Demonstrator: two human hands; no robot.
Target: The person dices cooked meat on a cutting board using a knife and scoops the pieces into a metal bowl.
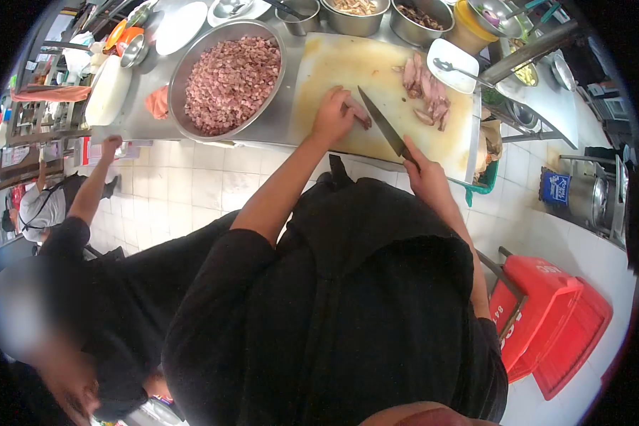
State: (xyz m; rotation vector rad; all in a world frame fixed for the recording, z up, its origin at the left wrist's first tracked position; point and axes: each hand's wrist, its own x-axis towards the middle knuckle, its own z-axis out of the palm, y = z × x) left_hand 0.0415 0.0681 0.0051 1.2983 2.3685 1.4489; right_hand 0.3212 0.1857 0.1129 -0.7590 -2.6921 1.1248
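Observation:
My left hand [334,117] is closed over a piece of meat [359,113] on the stained cutting board [319,67]. In my right hand [427,177] is the handle of a kitchen knife [380,122], its blade slanting up and left over the board. The blade lies just right of the held meat, and I cannot tell whether they touch. Several strips of meat [426,89] lie at the board's right side. Left of the board stands a large metal bowl [280,89] heaped with diced meat [231,85].
Metal pots [355,25] of food line the counter's back edge. A white square dish [453,60] with a spoon [461,69] sits at the board's upper right corner. A co-worker in black [128,298] stands close on my left. Red crates [547,305] rest on the floor at right.

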